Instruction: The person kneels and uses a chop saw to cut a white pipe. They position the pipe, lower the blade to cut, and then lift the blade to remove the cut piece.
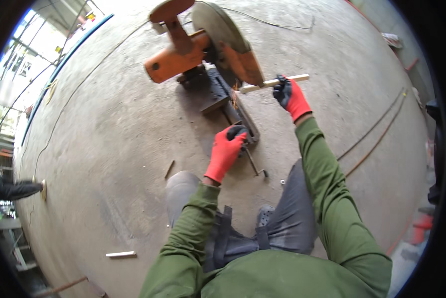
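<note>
An orange cut-off saw with a large abrasive disc stands on the floor in front of me. A few orange sparks show near the disc above the dark metal base. My right hand, in a red glove with dark fingers, grips a pale straight bar. The bar's left end reaches close to the orange guard. My left hand, gloved alike, is closed at the near end of the base, over the vise screw; what its fingers hold is hidden.
A short pale bar and a small brown piece lie on the concrete floor. Two long thin rods lie at the right. A black cable runs along the left. At the left edge is another person's dark-clad leg.
</note>
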`<state>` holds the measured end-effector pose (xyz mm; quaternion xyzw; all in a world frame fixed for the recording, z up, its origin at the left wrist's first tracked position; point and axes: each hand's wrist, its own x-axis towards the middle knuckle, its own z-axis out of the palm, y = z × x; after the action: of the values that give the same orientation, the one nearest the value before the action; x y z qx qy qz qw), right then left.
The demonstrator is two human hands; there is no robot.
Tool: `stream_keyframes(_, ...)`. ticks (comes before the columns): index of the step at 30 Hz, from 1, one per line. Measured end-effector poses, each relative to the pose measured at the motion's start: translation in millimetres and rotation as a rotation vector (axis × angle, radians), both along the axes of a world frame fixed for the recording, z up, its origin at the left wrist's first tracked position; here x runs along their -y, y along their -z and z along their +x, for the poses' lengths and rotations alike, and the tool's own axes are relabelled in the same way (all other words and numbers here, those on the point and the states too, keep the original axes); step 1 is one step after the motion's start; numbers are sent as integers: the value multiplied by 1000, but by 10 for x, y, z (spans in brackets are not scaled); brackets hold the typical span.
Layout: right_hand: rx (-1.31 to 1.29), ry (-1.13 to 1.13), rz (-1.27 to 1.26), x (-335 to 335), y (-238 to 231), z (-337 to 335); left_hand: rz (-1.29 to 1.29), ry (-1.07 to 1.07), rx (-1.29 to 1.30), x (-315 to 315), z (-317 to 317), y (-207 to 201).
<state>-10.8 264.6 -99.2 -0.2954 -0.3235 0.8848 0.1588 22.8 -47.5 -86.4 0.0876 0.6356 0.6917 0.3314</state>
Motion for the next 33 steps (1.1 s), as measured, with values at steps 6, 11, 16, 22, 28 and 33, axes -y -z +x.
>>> stream_keyframes(6,52,24,-69,-109,-63,5,-50,14,-37,-121,-29,-140)
stream_keyframes(11,58,21,-88,-83,-27,-1,-25,15,-23,-93,-65,-58)
stream_keyframes(16,65,0,-95,-93,27,-20,-32,6,6,-94,-102,-61)
stream_keyframes(22,114,-2,-120,-144,72,-26,-27,16,5,-139,-125,6)
stream_keyframes(28,128,-4,-144,-142,73,-27,-27,20,12,-133,-138,9)
stream_keyframes(33,111,-1,-93,-124,56,-41,-39,16,-11,-103,-134,-27)
